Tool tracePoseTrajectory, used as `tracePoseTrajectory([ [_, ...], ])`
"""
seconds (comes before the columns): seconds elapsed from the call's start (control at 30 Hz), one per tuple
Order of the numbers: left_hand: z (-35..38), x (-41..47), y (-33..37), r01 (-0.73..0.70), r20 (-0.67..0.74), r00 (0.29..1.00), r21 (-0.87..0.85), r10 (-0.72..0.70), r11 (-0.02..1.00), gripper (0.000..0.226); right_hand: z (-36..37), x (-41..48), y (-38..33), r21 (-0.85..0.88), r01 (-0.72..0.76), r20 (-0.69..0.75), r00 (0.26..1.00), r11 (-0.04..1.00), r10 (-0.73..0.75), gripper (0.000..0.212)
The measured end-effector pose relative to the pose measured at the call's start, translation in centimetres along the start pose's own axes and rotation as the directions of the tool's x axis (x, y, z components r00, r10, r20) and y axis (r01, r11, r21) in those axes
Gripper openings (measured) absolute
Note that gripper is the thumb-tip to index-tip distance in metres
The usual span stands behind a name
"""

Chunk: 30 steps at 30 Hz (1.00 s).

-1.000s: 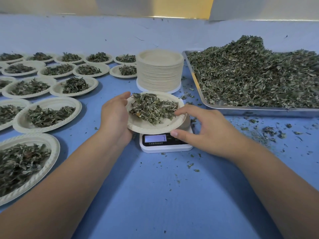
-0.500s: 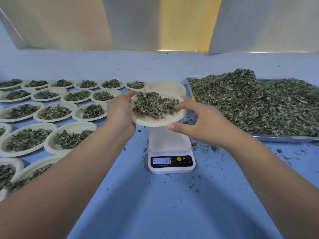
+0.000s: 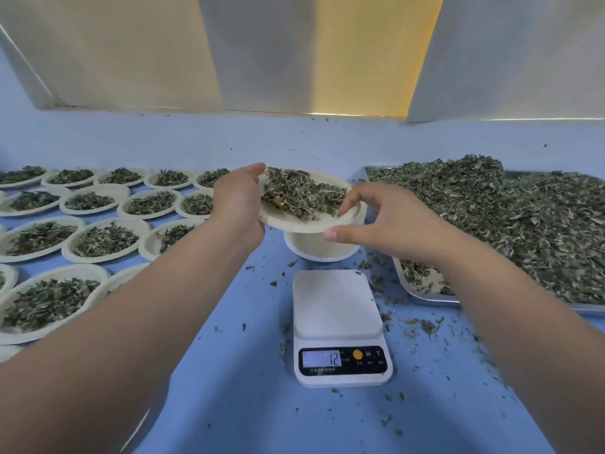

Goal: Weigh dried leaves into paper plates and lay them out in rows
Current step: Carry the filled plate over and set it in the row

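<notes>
Up above the blue table (image 3: pixel 229 371), both hands were clamped on one paper plate (image 3: pixel 294 221) of dried leaves (image 3: pixel 301 191). The left hand (image 3: pixel 239 204) gripped its left rim. The right hand (image 3: pixel 386 221) pinched its right rim, fingers on top by the leaves and thumb beneath. The plate hung in the air over a stack of empty plates (image 3: pixel 322 249), well clear of the white scale (image 3: pixel 337 303) nearer the person, whose platform was bare and whose lit display read 12. To the left lay rows of filled plates (image 3: pixel 98 239). To the right a metal tray (image 3: pixel 422 299) held a big heap of leaves (image 3: pixel 523 224), with crumbs scattered around it.
</notes>
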<state>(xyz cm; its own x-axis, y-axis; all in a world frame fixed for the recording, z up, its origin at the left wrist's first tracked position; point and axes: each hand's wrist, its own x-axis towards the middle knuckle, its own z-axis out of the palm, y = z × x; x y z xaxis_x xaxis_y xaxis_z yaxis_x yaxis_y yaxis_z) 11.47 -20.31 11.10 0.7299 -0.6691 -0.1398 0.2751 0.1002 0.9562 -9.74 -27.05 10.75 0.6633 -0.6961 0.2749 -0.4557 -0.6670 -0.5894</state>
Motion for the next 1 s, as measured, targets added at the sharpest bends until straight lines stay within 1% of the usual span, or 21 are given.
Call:
tracePoseTrajectory([
  [0.13, 0.9, 2.9, 0.5, -0.005, 0.093, 0.996, 0.037, 0.001, 0.999, 0.043, -0.7, 2.7, 0.4, 0.045, -0.037, -0.022, 0.999, 0.998, 0.038, 0.054],
  [0.2, 1.5, 4.3, 1.0, 0.001, 0.122, 0.993, 0.007, -0.001, 1.000, 0.038, -1.2, 4.4, 0.8, 0.071, -0.025, -0.041, 0.999, 0.997, 0.028, 0.053],
  [0.33, 2.8, 6.9, 1.8, 0.042, 0.116, 0.993, -0.071, -0.034, 0.997, 0.029, -2.0, 8.5, 2.0, 0.079, -0.025, -0.089, 0.996, 0.997, 0.032, 0.047],
  [0.43, 3.5, 8.3, 1.2, 0.072, 0.189, 0.981, -0.126, -0.047, 0.989, 0.032, -2.4, 11.5, 3.5, 0.068, -0.040, -0.126, 0.991, 0.997, 0.048, 0.049],
  [0.5, 3.7, 9.3, 0.4, 0.089, 0.234, 0.970, -0.110, -0.062, 0.990, 0.037, -2.5, 13.5, 4.9, 0.066, -0.057, -0.150, 0.986, 0.996, 0.067, 0.051],
  [0.53, 3.8, 9.7, 0.1, 0.086, 0.243, 0.968, -0.084, -0.063, 0.993, 0.034, -2.5, 14.4, 5.6, 0.067, -0.072, -0.167, 0.982, 0.995, 0.083, 0.053],
  [0.6, 4.2, 10.7, -0.2, 0.082, 0.253, 0.965, -0.022, -0.073, 0.996, 0.015, -2.5, 16.3, 7.1, 0.061, -0.102, -0.196, 0.974, 0.993, 0.112, 0.054],
  [0.63, 4.6, 11.2, -0.2, 0.069, 0.238, 0.968, 0.033, -0.075, 0.997, 0.011, -2.6, 17.1, 7.9, 0.042, -0.117, -0.210, 0.970, 0.992, 0.124, 0.053],
  [0.67, 4.9, 11.6, -0.2, 0.042, 0.200, 0.978, 0.117, -0.065, 0.992, 0.012, -2.6, 17.9, 8.7, 0.019, -0.134, -0.221, 0.966, 0.991, 0.135, 0.051],
  [0.7, 5.1, 12.0, -0.3, 0.003, 0.155, 0.987, 0.217, -0.038, 0.976, 0.016, -2.7, 18.6, 9.5, 0.001, -0.153, -0.230, 0.962, 0.988, 0.149, 0.051],
  [0.73, 5.3, 12.4, -0.5, -0.045, 0.138, 0.990, 0.310, 0.002, 0.950, 0.021, -2.8, 19.3, 10.2, -0.009, -0.176, -0.237, 0.957, 0.984, 0.169, 0.051],
  [0.8, 5.7, 13.1, -1.1, -0.126, 0.175, 0.983, 0.410, 0.058, 0.903, 0.024, -2.7, 20.6, 11.6, -0.025, -0.206, -0.230, 0.954, 0.978, 0.195, 0.053],
  [0.9, 6.3, 14.6, -2.6, -0.188, 0.249, 0.966, 0.502, 0.067, 0.844, 0.033, -1.8, 22.8, 13.2, -0.043, -0.199, -0.208, 0.960, 0.979, 0.186, 0.053],
  [0.93, 6.5, 14.9, -3.0, -0.209, 0.264, 0.962, 0.539, 0.072, 0.816, 0.031, -1.2, 23.4, 13.6, -0.041, -0.200, -0.203, 0.961, 0.979, 0.188, 0.053],
  [1.0, 7.0, 15.1, -3.5, -0.258, 0.317, 0.946, 0.610, 0.069, 0.749, 0.018, 0.1, 24.5, 14.8, -0.036, -0.213, -0.192, 0.960, 0.976, 0.203, 0.053],
])
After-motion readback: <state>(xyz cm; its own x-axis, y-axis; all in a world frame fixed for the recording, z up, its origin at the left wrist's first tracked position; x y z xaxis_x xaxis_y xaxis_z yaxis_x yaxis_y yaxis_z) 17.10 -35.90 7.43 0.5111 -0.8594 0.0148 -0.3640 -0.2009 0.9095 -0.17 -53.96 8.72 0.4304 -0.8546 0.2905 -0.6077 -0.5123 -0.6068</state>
